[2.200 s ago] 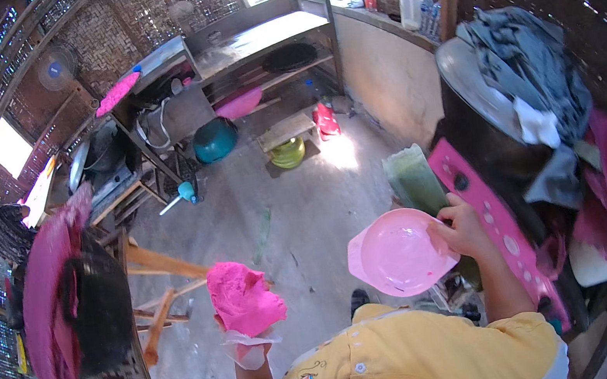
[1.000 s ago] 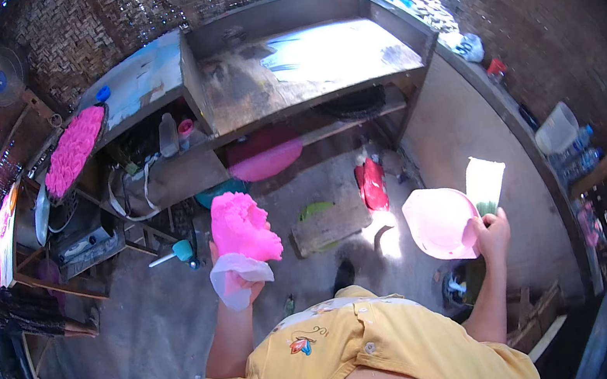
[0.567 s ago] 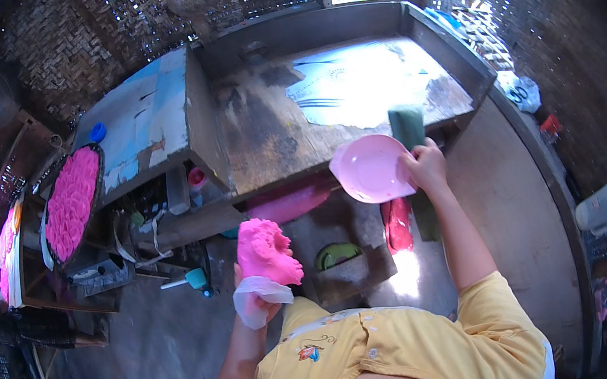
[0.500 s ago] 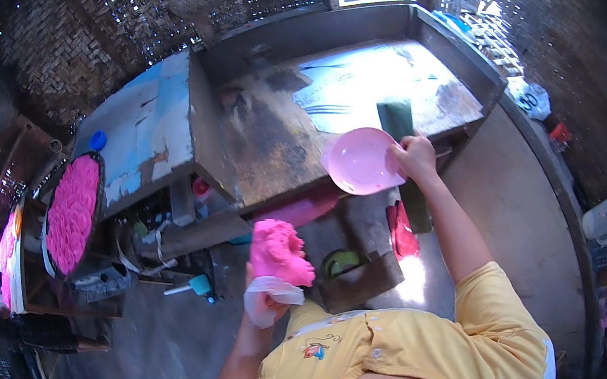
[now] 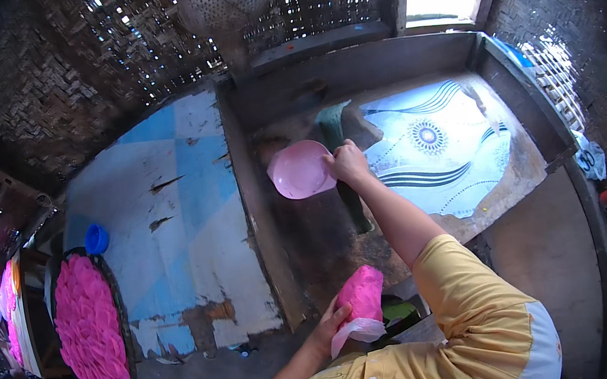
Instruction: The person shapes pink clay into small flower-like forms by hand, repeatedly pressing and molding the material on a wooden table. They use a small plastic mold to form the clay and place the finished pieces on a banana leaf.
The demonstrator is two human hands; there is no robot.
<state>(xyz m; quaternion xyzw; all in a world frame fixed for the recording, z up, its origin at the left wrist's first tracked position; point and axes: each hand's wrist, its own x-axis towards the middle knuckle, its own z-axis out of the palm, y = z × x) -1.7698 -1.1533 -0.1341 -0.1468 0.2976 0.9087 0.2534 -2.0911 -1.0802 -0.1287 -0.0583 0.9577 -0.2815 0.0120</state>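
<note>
My right hand (image 5: 349, 162) grips the rim of a shallow pink bowl (image 5: 301, 170), held over the dark left part of a walled wooden worktop. A long dark green strip (image 5: 354, 209), perhaps leaf or cloth, passes under the same hand and sticks out on both sides; it seems held too. Close to my body, my left hand (image 5: 330, 327) is wrapped around a bright pink dough-like lump (image 5: 363, 290). Thin white sheeting (image 5: 358, 332), like a plastic bag, covers the lump's lower end.
Beyond my right hand lies a white patterned sheet (image 5: 429, 139) on the worktop (image 5: 509, 96). A worn blue-and-white tabletop (image 5: 184, 231) adjoins it on the left. Further left are a round tray of pink pieces (image 5: 91, 331) and a blue cup (image 5: 96, 238). Something green (image 5: 398, 312) stands below the worktop.
My right hand has moved left over the worktop with the bowl and green strip. My left hand has come in closer to my body with the pink lump. The view has shifted.
</note>
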